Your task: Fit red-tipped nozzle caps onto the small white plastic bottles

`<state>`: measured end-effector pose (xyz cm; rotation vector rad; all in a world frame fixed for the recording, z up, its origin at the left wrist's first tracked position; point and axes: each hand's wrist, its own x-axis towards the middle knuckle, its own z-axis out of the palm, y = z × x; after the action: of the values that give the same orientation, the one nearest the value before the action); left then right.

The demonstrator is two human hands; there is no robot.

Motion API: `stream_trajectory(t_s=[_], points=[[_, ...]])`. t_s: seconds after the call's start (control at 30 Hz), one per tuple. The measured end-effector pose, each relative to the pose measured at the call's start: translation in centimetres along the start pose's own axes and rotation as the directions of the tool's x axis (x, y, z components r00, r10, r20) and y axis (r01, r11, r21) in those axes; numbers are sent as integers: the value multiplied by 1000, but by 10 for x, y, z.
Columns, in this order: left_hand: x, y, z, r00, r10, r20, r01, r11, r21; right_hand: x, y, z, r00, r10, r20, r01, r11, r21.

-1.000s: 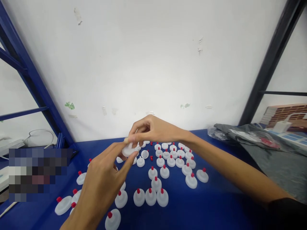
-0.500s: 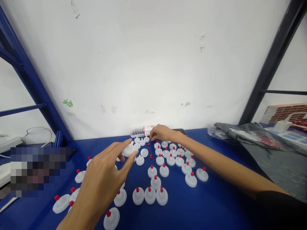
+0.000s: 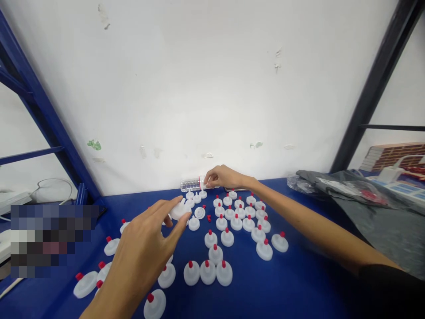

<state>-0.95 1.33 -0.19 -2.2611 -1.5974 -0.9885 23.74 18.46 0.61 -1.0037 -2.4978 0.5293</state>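
Clearly, the half-open left hand (image 3: 143,237) grips a white lid (image 3: 179,210) edgewise

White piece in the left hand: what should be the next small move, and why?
Probably, the right hand should bring one of the loose red caps to the white piece in the left hand. The piece shows no red cap, while many capped pieces stand on the table. Whether the right hand holds something, I cannot tell.

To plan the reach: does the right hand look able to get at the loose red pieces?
Probably yes: the right hand is near the loose red pieces, which lie uncovered on the blue table between white parts.
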Motion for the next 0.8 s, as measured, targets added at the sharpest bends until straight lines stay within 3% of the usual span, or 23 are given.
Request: stream_trajectory(t_s=[0.13,0.3,0.5,0.8], points=[[2,1,-1,999,-27,29,27,1000,3,-7,-38,-17,994,-110,-25,113,968,223],[2,0,-1,998,-47,36,46,999,7,-15,-81,-18,973,-214,-84,223,793,567],[0,0,-3,1000,-12,27,12,1000,-1,-19,-100,-6,946,-324,-4,256,738,624],[1,1,-3,998,-39,49,39,999,-17,-22,-104,-5,950,-310,43,212,738,640]])
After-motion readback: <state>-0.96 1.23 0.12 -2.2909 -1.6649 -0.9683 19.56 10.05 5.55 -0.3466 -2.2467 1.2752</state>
